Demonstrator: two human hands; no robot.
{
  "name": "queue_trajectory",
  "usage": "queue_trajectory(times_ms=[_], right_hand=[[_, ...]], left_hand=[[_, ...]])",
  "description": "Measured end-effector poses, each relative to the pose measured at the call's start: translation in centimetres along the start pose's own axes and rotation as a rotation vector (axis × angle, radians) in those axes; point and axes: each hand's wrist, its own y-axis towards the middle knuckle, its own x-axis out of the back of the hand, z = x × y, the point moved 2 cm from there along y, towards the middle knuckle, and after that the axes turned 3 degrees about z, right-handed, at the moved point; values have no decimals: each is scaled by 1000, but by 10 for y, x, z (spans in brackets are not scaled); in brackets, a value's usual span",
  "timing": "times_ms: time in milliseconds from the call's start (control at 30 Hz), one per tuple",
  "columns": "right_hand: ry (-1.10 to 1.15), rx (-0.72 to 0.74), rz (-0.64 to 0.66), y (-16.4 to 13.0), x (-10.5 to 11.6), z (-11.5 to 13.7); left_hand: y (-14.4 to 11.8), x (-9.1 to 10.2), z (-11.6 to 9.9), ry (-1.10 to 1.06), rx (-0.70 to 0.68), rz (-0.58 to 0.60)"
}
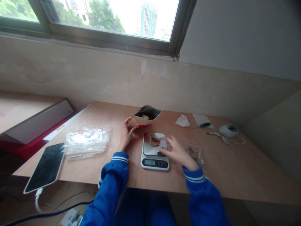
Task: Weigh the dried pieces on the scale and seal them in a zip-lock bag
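A white digital kitchen scale (155,166) with a lit display stands on the wooden table in front of me. Brown, dried-looking pieces (154,141) lie on its plate; their exact kind is unclear. Over the plate's right side, my right hand (175,151) has thumb and index finger apart, the index tip at the pieces' edge. A dark spot shows under the thumb. My left hand (125,135) grips the lower left side of an open, foil-lined pouch (138,121) behind the scale. Something pale shows inside the pouch.
Clear plastic bags (88,141) lie at left, beside a tablet (45,168) with a plugged-in cable. A small zip bag (192,152) with brown pieces is partly behind my right wrist. Farther right are a crumpled tissue (182,121), a screwdriver (205,125) and a white dome camera (228,131).
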Motion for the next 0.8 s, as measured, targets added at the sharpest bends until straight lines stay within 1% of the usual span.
queue_trajectory(times_ms=[67, 133, 233, 300, 333, 367, 433, 467, 533, 567, 600, 667, 733, 800], right_hand=[[5, -8, 37, -13, -2, -2], [12, -10, 39, -16, -8, -6], [7, -6, -18, -5, -16, -13], [-20, -1, -60, 2, -14, -14], [-35, 3, -87, 3, -10, -11], [-45, 13, -122, 3, -3, -6], [-40, 56, -219, 2, 15, 12], [-22, 94, -266, 2, 25, 25], [37, 187, -297, 7, 40, 52], [61, 246, -253, 14, 44, 66], [66, 299, -180, 23, 45, 77], [-3, 376, -31, 45, 40, 92], [-134, 373, 65, 67, 29, 93], [-256, 336, 107, 85, 17, 85]], left_hand=[[1, 0, 0, 40, -11, 2], [1, 0, 0, 79, -26, 10], [1, 1, -1, 132, -45, 0], [0, 2, -1, 181, -36, -8], [0, 2, -1, 209, -23, -6], [0, 2, -1, 235, -8, -4], [0, 2, 1, 270, 18, -4], [0, 2, 2, 278, 21, -7], [0, 1, 4, 284, 4, -9], [0, 1, 4, 283, -13, -7], [0, 2, 4, 279, -31, -4], [-1, 2, 2, 268, -59, 9], [-2, 3, 0, 257, -62, 42], [-3, 3, -1, 245, -57, 83]])
